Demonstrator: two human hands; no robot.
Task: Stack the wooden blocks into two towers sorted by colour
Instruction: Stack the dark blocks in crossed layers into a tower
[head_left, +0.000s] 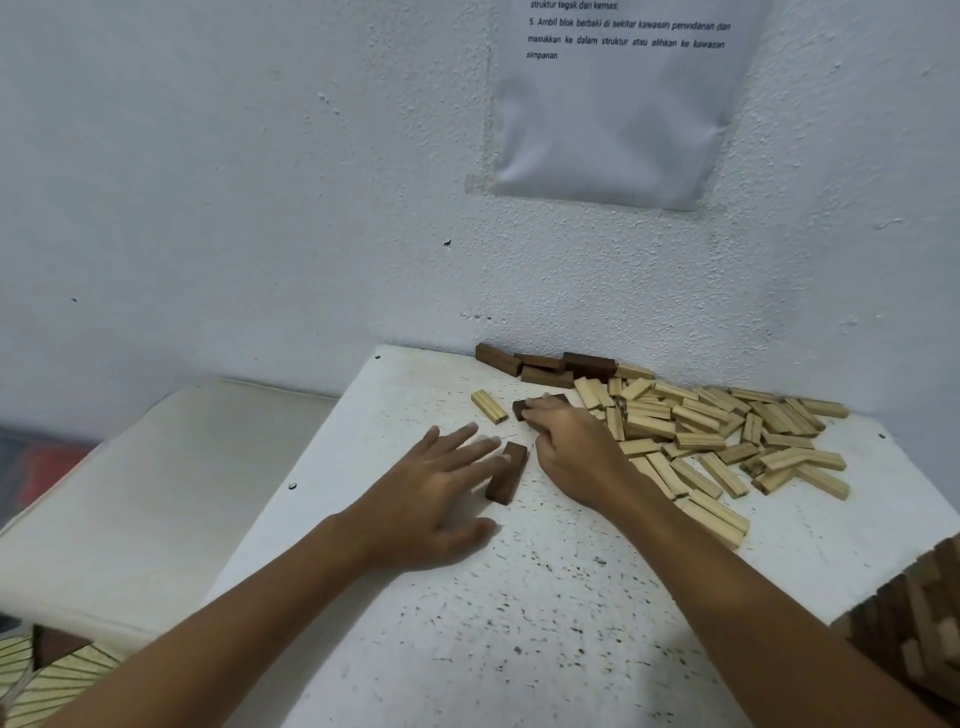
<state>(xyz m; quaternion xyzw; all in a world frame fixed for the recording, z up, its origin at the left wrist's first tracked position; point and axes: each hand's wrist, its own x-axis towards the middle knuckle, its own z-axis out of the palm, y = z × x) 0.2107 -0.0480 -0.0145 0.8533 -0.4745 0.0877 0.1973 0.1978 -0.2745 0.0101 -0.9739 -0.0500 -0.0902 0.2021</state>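
The right hand (569, 447) curled its fingers over a dark brown block (521, 408), of which only the far end and a sliver of the top edge showed beyond the fingertips. The left hand (434, 493) lay flat on the white, black-speckled table (545, 623) with its fingers straight and spread, the fingertips touching the near-left side of a second dark block (507, 474). That block lay flat just to the near-left of the right hand's grip, its long side running toward the person.

The blocks were small rectangular wooden bars in two colours. The pale ones, light yellow with visible grain lines, lay in a loose, jumbled pile (727, 436) spreading right from the grip, some overlapping at angles. One pale block (489, 406) lay alone just left of the gripped block. A small cluster of dark blocks (545, 364), deep chocolate brown, sat beyond the grip against the wall (260, 208).

Above, a white sheet (618, 114) hung on the wall with printed lines reading in part "struktur tegak dan kemas" and "5. Ambil blok berbaki di sekitar kawasan", ending "simpanan".
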